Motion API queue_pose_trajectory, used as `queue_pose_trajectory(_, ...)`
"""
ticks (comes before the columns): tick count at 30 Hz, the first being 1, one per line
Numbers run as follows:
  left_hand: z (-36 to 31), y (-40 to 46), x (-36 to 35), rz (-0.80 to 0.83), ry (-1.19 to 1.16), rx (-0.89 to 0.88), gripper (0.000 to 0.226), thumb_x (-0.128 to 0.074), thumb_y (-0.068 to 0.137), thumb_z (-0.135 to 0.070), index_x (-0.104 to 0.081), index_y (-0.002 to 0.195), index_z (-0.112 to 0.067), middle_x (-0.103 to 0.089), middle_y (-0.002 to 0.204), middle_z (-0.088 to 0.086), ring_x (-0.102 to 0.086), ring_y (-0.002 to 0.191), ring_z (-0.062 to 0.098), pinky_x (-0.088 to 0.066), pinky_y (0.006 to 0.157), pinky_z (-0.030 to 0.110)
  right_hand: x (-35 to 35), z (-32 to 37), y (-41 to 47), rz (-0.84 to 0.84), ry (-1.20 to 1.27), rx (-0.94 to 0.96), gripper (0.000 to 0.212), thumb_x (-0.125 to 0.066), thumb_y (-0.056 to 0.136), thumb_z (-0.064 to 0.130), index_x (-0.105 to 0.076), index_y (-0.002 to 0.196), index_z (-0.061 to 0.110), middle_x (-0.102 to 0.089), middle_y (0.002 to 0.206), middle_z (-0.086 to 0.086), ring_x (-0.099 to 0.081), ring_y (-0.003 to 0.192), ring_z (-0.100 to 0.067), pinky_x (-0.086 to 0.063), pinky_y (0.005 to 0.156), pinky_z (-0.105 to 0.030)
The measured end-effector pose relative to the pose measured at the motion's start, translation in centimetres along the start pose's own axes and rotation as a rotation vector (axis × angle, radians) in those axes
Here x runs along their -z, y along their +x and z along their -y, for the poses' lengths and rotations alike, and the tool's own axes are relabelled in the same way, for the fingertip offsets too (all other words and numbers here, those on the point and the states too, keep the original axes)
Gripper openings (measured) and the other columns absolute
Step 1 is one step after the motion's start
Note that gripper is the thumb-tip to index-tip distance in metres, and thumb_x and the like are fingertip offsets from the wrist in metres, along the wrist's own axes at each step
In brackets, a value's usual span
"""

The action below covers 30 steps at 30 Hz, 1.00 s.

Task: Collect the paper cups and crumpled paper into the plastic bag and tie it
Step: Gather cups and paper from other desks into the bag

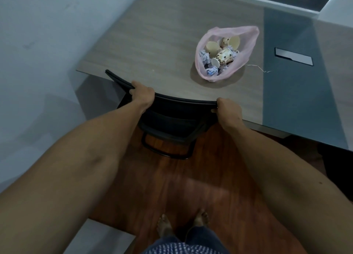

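Observation:
A pink plastic bag [246, 43] lies on the wooden table [152, 39] with its mouth wide apart. Inside it lie several paper cups [224, 56] with brown spots and several crumpled paper balls [212, 70]. Both my hands are well short of the bag, at the table's near edge. My left hand [142, 94] grips the top rail of a black chair [172, 118] at its left end. My right hand [228, 111] grips the same rail at its right end.
The chair is tucked under the table's near edge, its curved base over the red-brown wood floor [191, 187]. A thin loose string [260, 68] lies right of the bag. A metal cable hatch [293, 56] sits in the table's dark strip. A pale wall stands on the left.

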<state>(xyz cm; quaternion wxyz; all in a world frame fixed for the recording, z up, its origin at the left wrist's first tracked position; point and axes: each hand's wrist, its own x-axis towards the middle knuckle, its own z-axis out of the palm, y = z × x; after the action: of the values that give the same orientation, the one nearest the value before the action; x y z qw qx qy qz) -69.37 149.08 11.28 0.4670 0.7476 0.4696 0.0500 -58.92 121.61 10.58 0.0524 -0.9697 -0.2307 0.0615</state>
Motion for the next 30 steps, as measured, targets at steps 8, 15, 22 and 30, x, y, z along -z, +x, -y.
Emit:
queue_pose_trajectory(8, 0.5, 1.7, 0.4, 0.015, 0.054, -0.070, 0.058, -0.044, 0.102, -0.031, -0.020, 0.148, -0.005, -0.034, 0.146, 0.025, -0.053, 0.116, 0.037, -0.048, 0.089, 0.038, -0.1, 0.6, 0.7, 0.001, -0.011, -0.003, 0.021, -0.065, 0.095, 0.025, -0.060, 0.101, 0.006, -0.066, 0.103, -0.020, -0.063, 0.094, -0.042, -0.050, 0.076, -0.046)
queue_pose_trajectory(15, -0.4, 0.2, 2.9, 0.047, 0.394, -0.227, 0.067, -0.050, 0.098, -0.055, -0.033, 0.143, -0.008, -0.051, 0.133, 0.021, -0.060, 0.109, 0.043, -0.056, 0.088, 0.050, 0.9, 0.9, -0.3, -0.003, -0.111, -0.021, 0.008, -0.059, 0.095, 0.012, -0.063, 0.102, 0.008, -0.067, 0.103, -0.016, -0.065, 0.094, -0.037, -0.047, 0.070, -0.038)
queue_pose_trajectory(22, -4.8, -2.9, 1.3, 0.037, 0.562, -0.495, 0.043, -0.052, 0.098, -0.050, -0.053, 0.119, -0.012, -0.061, 0.123, 0.018, -0.059, 0.108, 0.040, -0.051, 0.090, 0.046, 4.9, 0.2, -0.1, -0.032, -0.158, -0.087, 0.009, -0.057, 0.099, 0.013, -0.062, 0.105, 0.010, -0.066, 0.110, -0.012, -0.065, 0.101, -0.032, -0.044, 0.071, -0.036)
queue_pose_trajectory(30, -10.6, -4.5, -2.4, 0.027, 0.547, -0.622, 0.038, -0.058, 0.094, -0.042, -0.061, 0.119, -0.013, -0.062, 0.126, 0.017, -0.060, 0.115, 0.037, -0.049, 0.092, 0.042, 8.9, -2.6, 2.2, -0.153, -0.096, -0.145, 0.017, -0.056, 0.100, 0.022, -0.064, 0.109, 0.010, -0.068, 0.108, -0.013, -0.067, 0.095, -0.033, -0.047, 0.072, -0.035)
